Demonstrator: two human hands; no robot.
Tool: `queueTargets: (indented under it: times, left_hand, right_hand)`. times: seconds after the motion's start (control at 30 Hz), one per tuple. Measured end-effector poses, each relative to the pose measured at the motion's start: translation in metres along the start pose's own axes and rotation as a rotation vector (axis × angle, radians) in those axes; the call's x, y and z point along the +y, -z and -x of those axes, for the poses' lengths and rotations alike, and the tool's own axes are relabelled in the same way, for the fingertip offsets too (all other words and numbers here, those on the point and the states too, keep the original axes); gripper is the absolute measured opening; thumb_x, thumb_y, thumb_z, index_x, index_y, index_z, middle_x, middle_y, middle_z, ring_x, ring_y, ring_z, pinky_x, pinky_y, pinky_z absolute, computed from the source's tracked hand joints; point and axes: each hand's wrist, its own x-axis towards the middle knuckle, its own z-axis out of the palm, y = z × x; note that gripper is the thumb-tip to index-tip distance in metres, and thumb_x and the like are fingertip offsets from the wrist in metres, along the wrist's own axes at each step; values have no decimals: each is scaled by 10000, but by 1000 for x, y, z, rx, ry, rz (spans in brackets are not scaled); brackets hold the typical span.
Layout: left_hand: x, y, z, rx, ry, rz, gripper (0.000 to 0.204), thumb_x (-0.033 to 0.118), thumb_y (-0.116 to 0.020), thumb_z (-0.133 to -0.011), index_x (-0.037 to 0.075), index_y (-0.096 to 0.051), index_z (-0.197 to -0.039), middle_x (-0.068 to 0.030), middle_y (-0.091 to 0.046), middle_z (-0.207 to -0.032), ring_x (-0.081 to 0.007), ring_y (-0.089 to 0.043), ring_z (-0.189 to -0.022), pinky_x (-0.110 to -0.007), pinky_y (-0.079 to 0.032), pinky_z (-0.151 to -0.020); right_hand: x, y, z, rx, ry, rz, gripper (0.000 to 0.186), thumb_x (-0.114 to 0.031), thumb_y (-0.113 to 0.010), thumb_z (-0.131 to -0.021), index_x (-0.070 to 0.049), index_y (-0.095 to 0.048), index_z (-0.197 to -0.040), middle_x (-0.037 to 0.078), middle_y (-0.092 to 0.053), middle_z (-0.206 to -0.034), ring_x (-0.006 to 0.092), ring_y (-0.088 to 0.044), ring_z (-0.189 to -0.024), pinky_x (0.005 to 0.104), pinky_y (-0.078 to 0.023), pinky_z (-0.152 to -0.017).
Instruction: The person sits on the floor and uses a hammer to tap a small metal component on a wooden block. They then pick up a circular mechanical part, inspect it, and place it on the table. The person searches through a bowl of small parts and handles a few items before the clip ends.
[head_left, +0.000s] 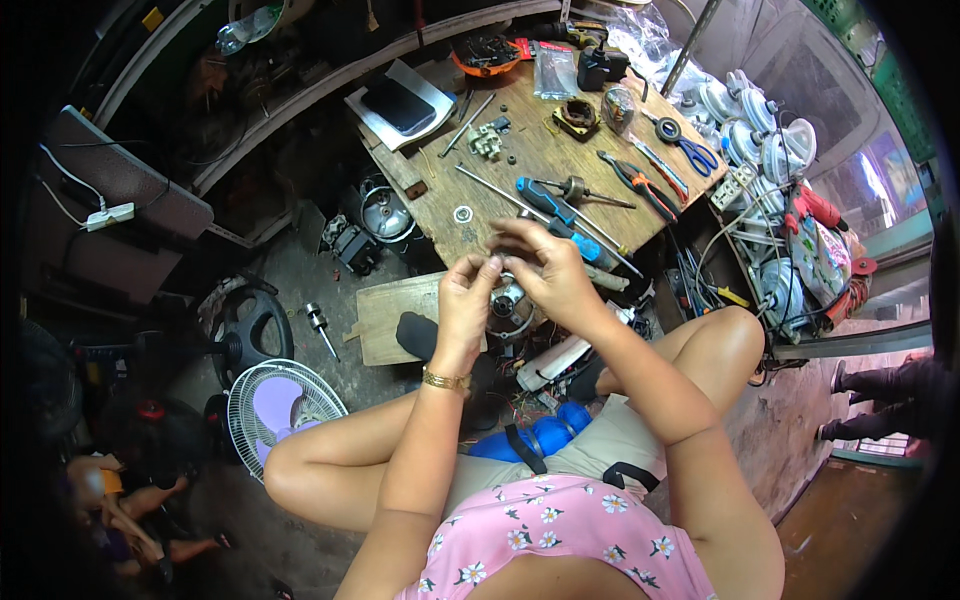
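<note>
My left hand (468, 295) and my right hand (542, 270) meet above my lap, thumbs and fingertips pinched around a tiny dark item too hidden to name. Some right fingers are raised. Just below them, a round metal motor part (508, 303) shows partly. On the wooden table (445, 180) behind my hands lie a small metal ring (463, 214), a blue-handled screwdriver (545, 200), a long metal rod (480, 181) and a shaft with a metal cylinder (574, 188).
Pliers (648, 190), blue scissors (697, 153) and a phone (398, 105) are on the table. Piled white housings (760, 140) crowd the right. A purple fan (280, 410) stands lower left. Another person (115, 500) sits at far left; someone's legs (875, 395) stand at right.
</note>
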Motion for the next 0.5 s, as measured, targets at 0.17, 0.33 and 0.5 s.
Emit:
queueTargets:
  times: [0.17,0.33,0.5]
  left_hand:
    - [4,13,6,-46,56,-117,178,226,-694,-934,86,-634,-843,79,-540,-679,2,-405,-561,-189,-301,-494]
    - [-25,21,15,-85,70,-204,167,170,-710,-923,36,-649,-844,45,-620,-764,-26,-488,-669,-210,-393,-585]
    - [-27,30,20,158,-91,-887,313,348,-724,-850,77,-678,-1001,-63,-581,-714,-241,-590,-664,-362,-468,-627]
  right_hand:
    - [7,23,16,-146,239,556,386,-90,-767,-747,7,-669,-1107,171,-681,-1060,356,-630,-999,410,-503,-885]
    - [33,23,34,-116,305,731,400,-149,-821,-680,-79,-708,-1058,91,-636,-1134,303,-549,-1048,415,-436,-900]
    - [49,17,41,-102,122,813,377,-199,-837,-658,-188,-740,-1022,72,-562,-1261,327,-467,-1160,462,-368,-955]
